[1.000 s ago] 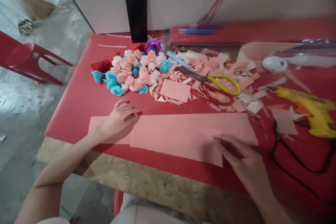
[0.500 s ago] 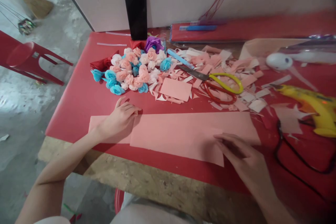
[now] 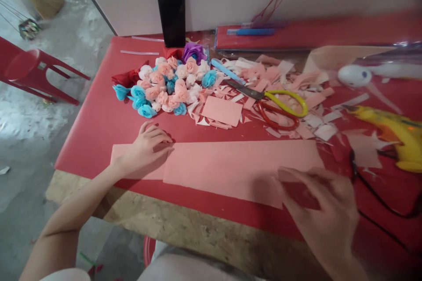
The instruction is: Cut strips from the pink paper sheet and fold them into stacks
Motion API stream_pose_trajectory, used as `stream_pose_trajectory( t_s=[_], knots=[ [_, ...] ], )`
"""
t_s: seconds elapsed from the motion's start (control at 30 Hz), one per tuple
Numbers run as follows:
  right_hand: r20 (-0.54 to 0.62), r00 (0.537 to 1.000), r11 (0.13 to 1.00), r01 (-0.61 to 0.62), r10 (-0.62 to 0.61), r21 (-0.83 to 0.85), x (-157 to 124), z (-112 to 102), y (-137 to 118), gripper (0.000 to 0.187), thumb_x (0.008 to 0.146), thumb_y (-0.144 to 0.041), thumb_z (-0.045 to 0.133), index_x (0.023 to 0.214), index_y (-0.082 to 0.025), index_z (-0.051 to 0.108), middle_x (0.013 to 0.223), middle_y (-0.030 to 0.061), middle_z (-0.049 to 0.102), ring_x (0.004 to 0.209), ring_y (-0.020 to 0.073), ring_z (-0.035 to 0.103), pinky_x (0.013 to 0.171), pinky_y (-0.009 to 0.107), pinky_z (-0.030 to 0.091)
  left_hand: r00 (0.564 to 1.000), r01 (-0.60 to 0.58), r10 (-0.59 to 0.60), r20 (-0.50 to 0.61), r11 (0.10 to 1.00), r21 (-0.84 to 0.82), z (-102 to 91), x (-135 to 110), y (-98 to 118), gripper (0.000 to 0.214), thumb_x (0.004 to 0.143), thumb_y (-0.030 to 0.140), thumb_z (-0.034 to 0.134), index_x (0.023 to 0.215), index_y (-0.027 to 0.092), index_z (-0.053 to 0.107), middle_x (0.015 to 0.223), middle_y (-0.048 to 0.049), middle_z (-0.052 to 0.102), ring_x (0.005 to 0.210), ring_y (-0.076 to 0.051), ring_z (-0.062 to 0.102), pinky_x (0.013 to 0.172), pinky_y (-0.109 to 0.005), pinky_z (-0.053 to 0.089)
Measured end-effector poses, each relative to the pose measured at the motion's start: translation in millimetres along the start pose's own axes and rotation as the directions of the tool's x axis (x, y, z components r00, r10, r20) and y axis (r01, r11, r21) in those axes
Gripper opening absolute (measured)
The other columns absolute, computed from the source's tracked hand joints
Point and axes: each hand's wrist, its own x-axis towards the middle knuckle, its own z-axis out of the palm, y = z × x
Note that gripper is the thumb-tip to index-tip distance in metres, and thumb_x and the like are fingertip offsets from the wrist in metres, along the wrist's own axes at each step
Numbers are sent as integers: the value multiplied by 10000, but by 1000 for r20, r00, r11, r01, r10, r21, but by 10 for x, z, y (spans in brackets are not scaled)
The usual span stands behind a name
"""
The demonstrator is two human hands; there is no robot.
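Note:
A long pink paper strip (image 3: pixel 231 164) lies across the red table cover (image 3: pixel 95 127), folded over on itself. My left hand (image 3: pixel 147 149) rests flat on the strip's left part, fingers spread and pressing it down. My right hand (image 3: pixel 321 208) is at the strip's right end, blurred by motion, with the fingers stretched out over the paper's edge. Nothing is gripped in either hand.
A heap of pink, white, blue and purple paper roses (image 3: pixel 166 85) lies behind. Scissors (image 3: pixel 273 101) rest among pink scraps (image 3: pixel 280 79). A yellow glue gun (image 3: pixel 395 134) with its black cord (image 3: pixel 372 193) sits at right. A black phone (image 3: pixel 170 4) leans on the wall. A red stool (image 3: pixel 29 70) stands left.
My right hand has slid right and toward me along the strip's end and is now blurred. My left hand has stayed pressing the paper.

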Motion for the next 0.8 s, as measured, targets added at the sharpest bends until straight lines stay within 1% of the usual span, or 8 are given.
stream_pose_trajectory(
  t_s=[0.07,0.1,0.17,0.23,0.3,0.47,0.6,0.8],
  knots=[
    [59,985,987,161,-161,1,12,23,-107,149,848,-304,512,874,-252,649,838,68,583,752,184,579,669,319,481,1000,5,-5,-9,1000,-11,14,0,-1,167,886,298,488,820,205,610,882,-8,686,903,-157,596,1055,-433,268],
    [114,965,971,236,-238,31,29,53,-166,150,856,-262,495,869,-249,644,822,56,601,744,172,591,662,300,479,1000,3,-3,-16,1000,-12,21,-3,-3,161,885,293,491,818,204,607,876,-5,685,899,-153,596,1057,-431,263],
    [212,905,929,352,-369,112,86,149,-298,182,860,-189,462,858,-236,638,798,36,632,749,159,609,673,282,477,1000,12,-12,-15,1000,-10,34,-12,-5,145,880,286,500,819,201,600,873,-3,682,895,-150,595,1063,-433,251],
    [287,847,894,413,-447,173,166,283,-446,204,858,-148,442,855,-209,637,792,40,646,749,163,609,665,290,471,999,38,-38,-11,999,-14,43,-20,-2,134,872,289,506,825,196,591,872,-9,679,891,-156,593,1063,-437,250],
    [382,797,884,428,-468,189,252,440,-600,201,855,-132,440,855,-193,631,820,49,650,771,174,597,664,304,462,999,46,-46,0,999,-27,52,-25,0,134,867,295,505,823,196,584,872,-15,676,896,-163,592,1058,-440,256],
    [504,720,875,445,-477,192,404,778,-899,166,861,-160,459,886,-178,622,886,66,640,823,198,576,748,345,451,999,42,-44,-30,997,-61,114,-40,-52,134,867,296,524,792,198,574,857,-4,667,871,-153,590,1038,-429,263],
    [559,710,899,399,-429,182,447,887,-966,143,844,-175,502,935,-179,612,934,71,618,865,206,570,766,350,454,998,46,-50,-38,993,-109,156,-48,-95,126,863,304,549,803,199,586,860,7,667,880,-147,584,1039,-419,254],
    [604,699,923,317,-383,217,486,919,-915,144,812,-175,561,950,-181,601,963,72,597,893,216,588,773,357,472,996,69,-77,-55,989,-134,149,-34,-71,104,847,295,573,821,200,606,875,12,673,876,-146,582,1030,-408,255]
  ],
)
